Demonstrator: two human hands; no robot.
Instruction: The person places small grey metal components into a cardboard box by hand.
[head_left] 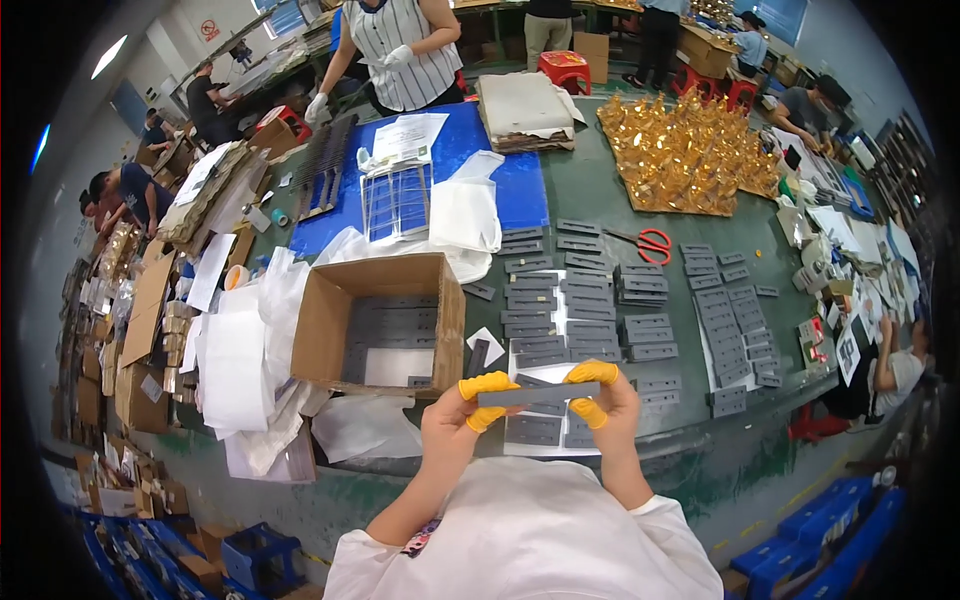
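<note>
Between both hands I hold a dark grey rectangular bar (538, 395), level above the table's near edge. My left hand (465, 408), with yellow finger covers, pinches its left end. At the other end my right hand (607, 400), covered the same way, grips it between thumb and fingers. Under and beyond the bar, rows of similar grey slotted pieces (590, 305) lie on white sheets and on the green table. More grey pieces (395, 320) line the inside of an open cardboard box (450, 330) to the left of my hands.
Red-handled scissors (654, 246) lie beyond the grey rows. Many shiny gold pieces (680, 150) cover a board at the far right. A blue sheet (520, 195) carries a wire rack (397, 203). White wrapping (235, 365) hangs over the left edge. A person in a striped top (405, 60) stands across the table.
</note>
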